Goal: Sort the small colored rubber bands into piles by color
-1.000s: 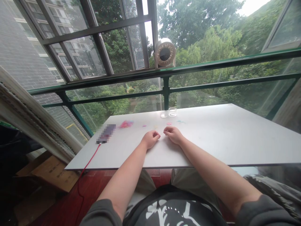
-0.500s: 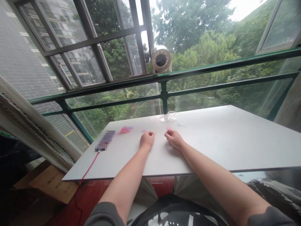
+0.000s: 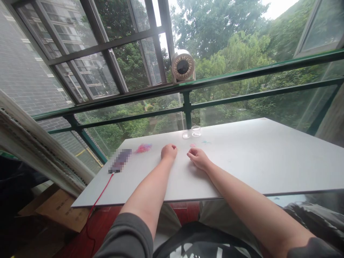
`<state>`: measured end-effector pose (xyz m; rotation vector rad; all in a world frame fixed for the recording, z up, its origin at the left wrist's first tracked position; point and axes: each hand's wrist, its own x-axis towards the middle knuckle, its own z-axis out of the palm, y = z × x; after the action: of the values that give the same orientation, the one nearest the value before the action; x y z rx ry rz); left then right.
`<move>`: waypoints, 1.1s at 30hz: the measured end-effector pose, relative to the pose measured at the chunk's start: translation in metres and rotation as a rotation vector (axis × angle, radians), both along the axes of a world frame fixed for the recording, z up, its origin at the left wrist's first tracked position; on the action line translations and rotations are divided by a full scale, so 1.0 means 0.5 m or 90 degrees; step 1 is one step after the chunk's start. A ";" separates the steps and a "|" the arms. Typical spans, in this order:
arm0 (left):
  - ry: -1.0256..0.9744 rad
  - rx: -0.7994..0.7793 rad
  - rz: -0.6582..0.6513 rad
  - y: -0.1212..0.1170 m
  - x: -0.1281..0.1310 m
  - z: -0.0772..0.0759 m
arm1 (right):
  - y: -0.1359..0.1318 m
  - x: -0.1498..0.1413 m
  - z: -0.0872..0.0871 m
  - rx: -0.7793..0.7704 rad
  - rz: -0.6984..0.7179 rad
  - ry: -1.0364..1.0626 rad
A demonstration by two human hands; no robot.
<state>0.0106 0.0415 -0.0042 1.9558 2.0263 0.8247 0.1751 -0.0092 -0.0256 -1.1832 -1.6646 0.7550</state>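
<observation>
My left hand (image 3: 169, 152) rests on the white table (image 3: 247, 161) with its fingers curled closed; whatever is in them, if anything, is hidden. A short gap to the right, my right hand (image 3: 199, 158) is closed in a pinch, and anything between the fingertips is too small to make out. Just beyond it lies a small cluster of pink bits (image 3: 192, 145), with light blue bits (image 3: 206, 142) to their right. Left of my left hand is a loose pile of red, pink and purple pieces (image 3: 143, 148).
Two clear round containers, a smaller one (image 3: 186, 135) and a larger one (image 3: 196, 132), stand at the table's far edge. A pixelated phone-like object (image 3: 120, 161) with a red cable (image 3: 103, 191) lies at the left. Beyond is a green railing (image 3: 228, 102) bearing a round white device (image 3: 183, 67).
My left hand has moved slightly forward, and the small purple bit that showed beside it is out of sight. My right hand has hardly moved.
</observation>
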 end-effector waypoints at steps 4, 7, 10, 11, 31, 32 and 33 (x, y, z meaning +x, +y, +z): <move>0.019 -0.019 -0.045 0.001 -0.025 0.008 | -0.004 0.001 0.005 0.000 -0.003 -0.011; 0.024 -0.025 -0.071 -0.001 -0.051 0.014 | -0.007 0.002 0.009 -0.001 -0.005 -0.018; 0.013 -0.036 -0.084 -0.003 -0.075 0.017 | -0.007 0.002 0.010 -0.004 -0.005 -0.022; 0.006 -0.040 -0.088 -0.003 -0.081 0.017 | -0.007 0.002 0.009 -0.006 -0.004 -0.023; -0.287 -0.135 -0.230 0.012 -0.068 0.068 | -0.005 0.002 0.007 -0.007 0.000 -0.016; -0.281 -0.136 -0.235 0.014 -0.067 0.066 | -0.004 0.001 0.006 -0.007 0.000 -0.015; -0.272 -0.139 -0.240 0.016 -0.064 0.062 | -0.003 0.001 0.005 -0.005 0.000 -0.015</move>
<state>-0.0217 0.0496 0.0266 1.7733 1.3895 0.8042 0.1757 -0.0108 -0.0230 -1.2014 -1.6819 0.7520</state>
